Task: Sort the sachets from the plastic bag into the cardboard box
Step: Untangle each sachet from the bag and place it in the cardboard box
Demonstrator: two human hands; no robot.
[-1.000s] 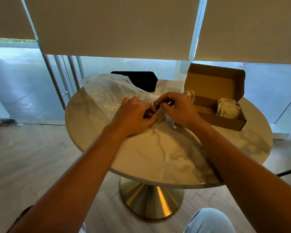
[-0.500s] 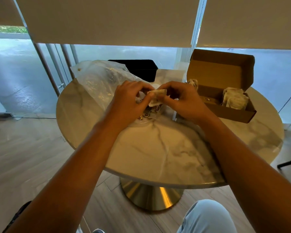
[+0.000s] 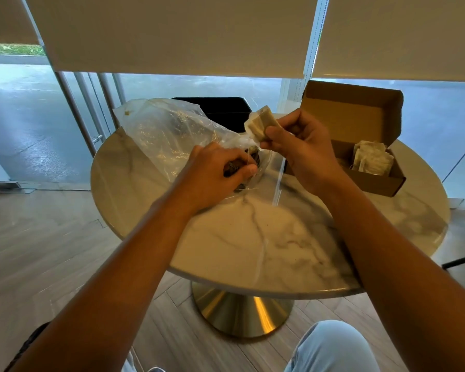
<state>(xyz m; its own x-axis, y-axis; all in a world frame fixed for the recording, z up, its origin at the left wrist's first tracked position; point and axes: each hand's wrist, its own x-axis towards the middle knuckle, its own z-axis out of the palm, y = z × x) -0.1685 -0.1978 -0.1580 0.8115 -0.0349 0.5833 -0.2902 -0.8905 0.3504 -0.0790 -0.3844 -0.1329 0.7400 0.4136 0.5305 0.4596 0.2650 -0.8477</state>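
Observation:
A clear plastic bag [image 3: 161, 132] lies on the round marble table [image 3: 253, 237], with a dark clump of sachets at its mouth. My left hand [image 3: 215, 173] grips the bag's mouth and that clump. My right hand [image 3: 298, 146] pinches a beige sachet [image 3: 259, 123] lifted above the bag, a thin string trailing down from it toward my left hand. An open cardboard box [image 3: 371, 181] stands at the right of the table, lid up, with several pale sachets [image 3: 371, 158] stacked inside.
A dark chair back [image 3: 220, 108] stands behind the table. A window with lowered blinds is beyond. The table's brass pedestal [image 3: 239, 312] and my knee [image 3: 330, 347] are below the near edge.
My right hand has risen and moved right with the sachet, pulling it clear of the bag. My left hand has dropped onto the bag's mouth.

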